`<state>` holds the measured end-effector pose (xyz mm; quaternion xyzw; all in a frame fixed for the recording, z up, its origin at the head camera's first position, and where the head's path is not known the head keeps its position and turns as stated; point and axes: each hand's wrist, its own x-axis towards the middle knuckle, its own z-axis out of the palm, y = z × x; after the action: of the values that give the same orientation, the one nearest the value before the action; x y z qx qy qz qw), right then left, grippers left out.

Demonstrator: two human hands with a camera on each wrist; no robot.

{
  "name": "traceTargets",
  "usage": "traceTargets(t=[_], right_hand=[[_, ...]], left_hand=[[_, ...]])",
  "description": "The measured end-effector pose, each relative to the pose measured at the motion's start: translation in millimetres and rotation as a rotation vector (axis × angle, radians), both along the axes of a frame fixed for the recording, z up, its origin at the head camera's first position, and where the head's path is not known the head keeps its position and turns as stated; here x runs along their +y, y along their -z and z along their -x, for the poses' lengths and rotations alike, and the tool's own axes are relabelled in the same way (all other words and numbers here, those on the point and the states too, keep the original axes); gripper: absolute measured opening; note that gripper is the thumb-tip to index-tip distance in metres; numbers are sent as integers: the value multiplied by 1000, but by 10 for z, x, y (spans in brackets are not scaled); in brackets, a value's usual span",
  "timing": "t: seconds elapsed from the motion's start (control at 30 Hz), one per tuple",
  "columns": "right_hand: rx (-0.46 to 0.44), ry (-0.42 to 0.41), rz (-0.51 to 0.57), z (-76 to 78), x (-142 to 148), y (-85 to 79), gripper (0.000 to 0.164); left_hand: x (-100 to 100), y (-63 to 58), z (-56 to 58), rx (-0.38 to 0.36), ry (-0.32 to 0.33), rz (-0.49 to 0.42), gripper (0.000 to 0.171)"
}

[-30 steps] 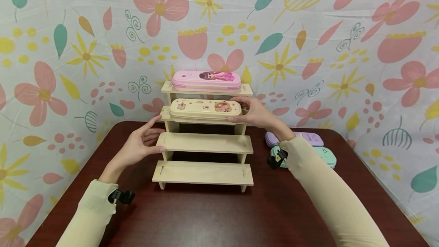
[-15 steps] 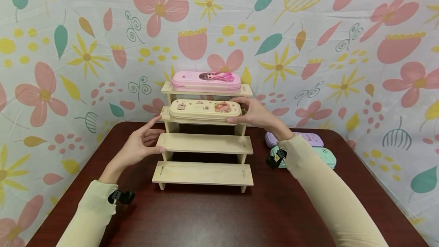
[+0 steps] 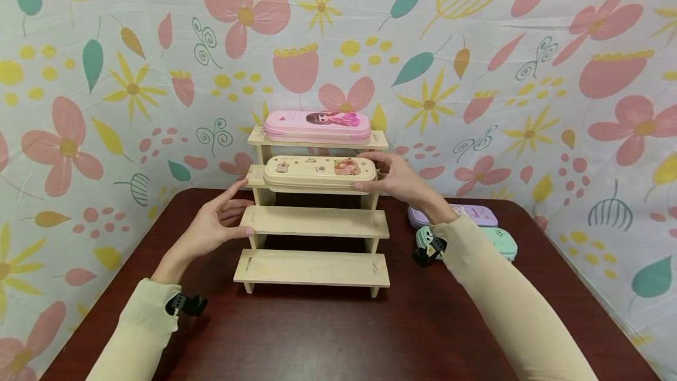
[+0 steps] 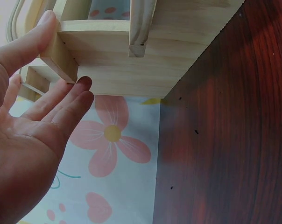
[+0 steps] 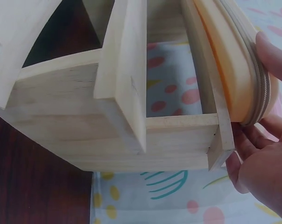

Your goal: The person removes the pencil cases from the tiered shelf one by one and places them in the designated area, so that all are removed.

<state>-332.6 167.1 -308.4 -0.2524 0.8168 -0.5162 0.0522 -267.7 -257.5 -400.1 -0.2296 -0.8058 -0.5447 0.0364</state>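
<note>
A cream pencil case [image 3: 319, 173] with small cartoon pictures lies lengthwise on the second shelf from the top of a four-step wooden rack [image 3: 314, 221]. My right hand [image 3: 394, 179] grips its right end, thumb along the front edge and fingers behind; in the right wrist view the case's zip [image 5: 264, 88] runs between thumb and fingers. At the rack's left side, my left hand [image 3: 214, 225] has its thumb against the shelf below and a fingertip at the end of the cream case's shelf. A pink pencil case [image 3: 317, 126] with a doll picture occupies the top shelf.
Right of the rack, a purple pencil case [image 3: 478, 214] and a mint green pencil case [image 3: 499, 242] lie on the dark wooden table [image 3: 317, 340], partly covered by my right forearm. A flower-patterned cloth [image 3: 174, 46] hangs behind the table.
The cream pencil case has shifted slightly to the right along its shelf, with my right hand moving along. My left hand keeps its place at the rack.
</note>
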Motion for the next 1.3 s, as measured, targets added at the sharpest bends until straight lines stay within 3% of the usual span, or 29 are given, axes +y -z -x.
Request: traceTargets(t=[0.93, 1.3], right_hand=[[1, 34, 108, -145, 246, 67, 66], [-7, 60, 80, -215, 409, 74, 67]], left_hand=[[6, -16, -19, -3, -12, 13, 105], [3, -16, -13, -15, -3, 1, 105]])
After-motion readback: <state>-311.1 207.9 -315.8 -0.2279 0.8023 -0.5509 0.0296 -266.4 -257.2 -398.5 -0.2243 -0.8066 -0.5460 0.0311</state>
